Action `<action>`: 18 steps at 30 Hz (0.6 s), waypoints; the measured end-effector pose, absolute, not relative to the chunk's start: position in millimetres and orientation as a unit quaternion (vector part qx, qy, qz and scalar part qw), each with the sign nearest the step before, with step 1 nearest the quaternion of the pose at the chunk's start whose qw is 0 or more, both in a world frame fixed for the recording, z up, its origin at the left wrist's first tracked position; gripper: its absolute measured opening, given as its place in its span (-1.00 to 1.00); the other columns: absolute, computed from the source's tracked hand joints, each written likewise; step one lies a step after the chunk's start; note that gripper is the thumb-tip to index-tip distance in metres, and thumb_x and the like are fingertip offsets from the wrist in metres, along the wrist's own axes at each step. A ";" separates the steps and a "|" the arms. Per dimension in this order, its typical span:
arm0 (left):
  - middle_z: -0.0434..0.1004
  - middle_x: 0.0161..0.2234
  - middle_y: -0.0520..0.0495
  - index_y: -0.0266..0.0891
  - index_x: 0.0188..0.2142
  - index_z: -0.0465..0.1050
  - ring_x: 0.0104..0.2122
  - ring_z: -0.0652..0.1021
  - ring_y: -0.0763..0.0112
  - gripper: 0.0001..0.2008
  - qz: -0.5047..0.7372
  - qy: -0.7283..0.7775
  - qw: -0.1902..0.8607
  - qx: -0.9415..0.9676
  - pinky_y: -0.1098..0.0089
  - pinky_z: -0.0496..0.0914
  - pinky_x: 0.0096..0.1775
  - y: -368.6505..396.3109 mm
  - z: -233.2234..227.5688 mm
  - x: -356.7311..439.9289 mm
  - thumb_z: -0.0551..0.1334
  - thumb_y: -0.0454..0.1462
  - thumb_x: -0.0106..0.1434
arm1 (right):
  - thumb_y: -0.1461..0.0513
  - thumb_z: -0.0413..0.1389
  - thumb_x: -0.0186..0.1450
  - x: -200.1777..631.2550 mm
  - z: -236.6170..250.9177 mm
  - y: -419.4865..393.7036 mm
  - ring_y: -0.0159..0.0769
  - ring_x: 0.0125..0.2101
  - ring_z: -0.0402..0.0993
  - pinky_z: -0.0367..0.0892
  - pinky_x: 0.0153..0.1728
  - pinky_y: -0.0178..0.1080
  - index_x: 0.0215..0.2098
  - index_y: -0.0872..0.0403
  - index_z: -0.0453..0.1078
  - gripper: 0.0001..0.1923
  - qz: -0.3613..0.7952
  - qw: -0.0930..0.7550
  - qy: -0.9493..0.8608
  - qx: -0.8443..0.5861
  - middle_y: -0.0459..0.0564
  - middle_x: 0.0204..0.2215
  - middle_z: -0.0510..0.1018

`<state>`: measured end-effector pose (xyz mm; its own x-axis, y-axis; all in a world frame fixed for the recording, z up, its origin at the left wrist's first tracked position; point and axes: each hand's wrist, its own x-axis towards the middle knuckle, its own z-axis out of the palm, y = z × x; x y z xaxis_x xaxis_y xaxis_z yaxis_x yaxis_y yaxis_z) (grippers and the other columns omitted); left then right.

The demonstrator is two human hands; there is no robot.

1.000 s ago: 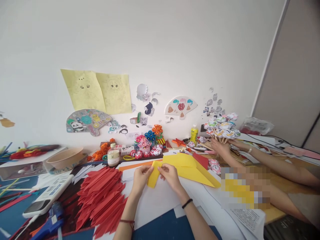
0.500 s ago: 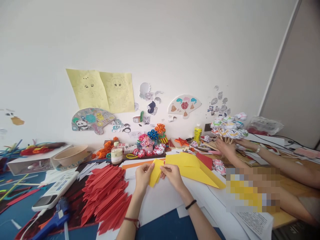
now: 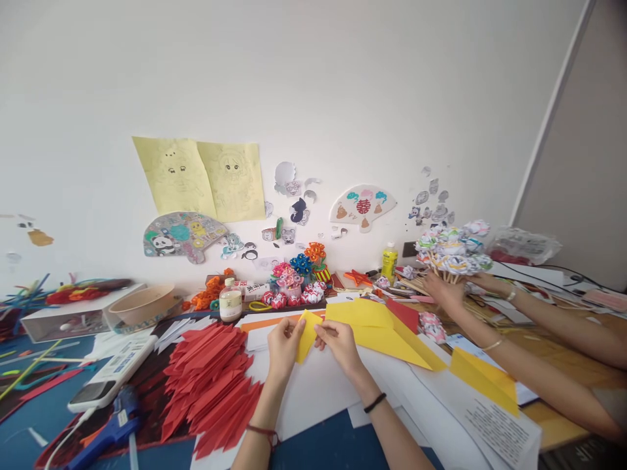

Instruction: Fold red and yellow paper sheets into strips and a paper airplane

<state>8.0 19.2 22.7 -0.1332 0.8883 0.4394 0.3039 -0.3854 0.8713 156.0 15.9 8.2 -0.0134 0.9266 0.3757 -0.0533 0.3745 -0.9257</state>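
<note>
A small piece of yellow paper (image 3: pixel 307 336) is held up between my two hands, above white sheets (image 3: pixel 318 398). My left hand (image 3: pixel 285 346) pinches its left side between thumb and fingers. At its right edge my right hand (image 3: pixel 336 343) pinches the paper with the fingertips. A pile of folded red paper strips (image 3: pixel 210 378) lies to the left of my left hand. Larger yellow paper (image 3: pixel 386 333), partly folded, lies just beyond my right hand.
At right, another person's hands (image 3: pixel 445 290) hold a bunch of white paper flowers (image 3: pixel 453 248) on sticks. A blue glue gun (image 3: pixel 115 424), a white power strip (image 3: pixel 115 372) and a small bottle (image 3: pixel 230 301) stand or lie at left. Pipe-cleaner flowers (image 3: pixel 301 264) stand by the wall.
The yellow paper has turned slightly between my fingers and looks narrower, its lower edge now more pointed. My hands stay in nearly the same place. The other person's hands have barely moved.
</note>
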 end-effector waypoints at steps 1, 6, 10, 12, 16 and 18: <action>0.42 -0.58 0.03 -0.25 -0.54 0.35 -0.56 0.37 0.48 -0.61 0.570 0.490 0.258 0.607 0.48 0.22 -0.47 18.9 22.9 7.9 0.22 0.03 0.15 | -0.11 0.15 0.17 156.5 8.6 16.0 -0.32 -0.64 0.41 0.30 -0.55 -0.29 -0.48 0.16 0.47 -0.53 0.411 0.595 -0.578 -0.378 0.00 -0.66 0.52; 0.41 -0.58 0.03 -0.28 -0.52 0.37 -0.55 0.37 0.49 -0.62 0.540 0.448 0.354 0.619 0.50 0.22 -0.49 18.7 26.7 1.3 0.26 0.01 0.12 | -0.06 0.12 0.23 158.4 11.6 13.8 -0.35 -0.63 0.37 0.28 -0.53 -0.30 -0.51 0.15 0.44 -0.57 0.399 0.593 -0.595 -0.367 -0.02 -0.65 0.51; 0.46 -0.50 -0.02 -0.34 -0.43 0.44 -0.50 0.42 0.44 -0.59 0.474 0.386 0.453 0.649 0.49 0.24 -0.46 19.4 27.5 -4.0 0.26 0.03 0.11 | -0.02 0.11 0.25 159.6 13.6 12.2 -0.38 -0.63 0.34 0.25 -0.53 -0.32 -0.51 0.14 0.43 -0.60 0.390 0.592 -0.602 -0.367 -0.05 -0.66 0.48; 0.41 -0.56 0.01 -0.34 -0.49 0.41 -0.54 0.37 0.48 -0.56 0.475 0.399 0.449 0.643 0.50 0.19 -0.50 20.1 26.1 -3.9 0.28 0.05 0.07 | -0.01 0.11 0.26 160.0 13.4 12.9 -0.39 -0.63 0.33 0.24 -0.54 -0.33 -0.50 0.15 0.42 -0.61 0.383 0.592 -0.606 -0.369 -0.05 -0.66 0.47; 0.33 -0.61 0.04 -0.33 -0.54 0.37 -0.59 0.31 0.52 -0.54 0.483 0.416 0.447 0.628 0.51 0.13 -0.54 20.7 24.3 -2.0 0.33 0.06 0.00 | 0.00 0.11 0.26 160.2 11.2 15.8 -0.39 -0.64 0.31 0.22 -0.54 -0.33 -0.51 0.14 0.40 -0.61 0.374 0.587 -0.613 -0.372 -0.06 -0.67 0.46; 0.32 -0.61 0.05 -0.33 -0.54 0.37 -0.60 0.30 0.53 -0.54 0.482 0.413 0.452 0.626 0.51 0.12 -0.55 20.3 24.7 -1.7 0.33 0.06 -0.01 | -0.01 0.09 0.27 160.2 10.1 16.9 -0.39 -0.64 0.31 0.22 -0.54 -0.33 -0.52 0.13 0.39 -0.61 0.374 0.585 -0.617 -0.370 -0.05 -0.66 0.47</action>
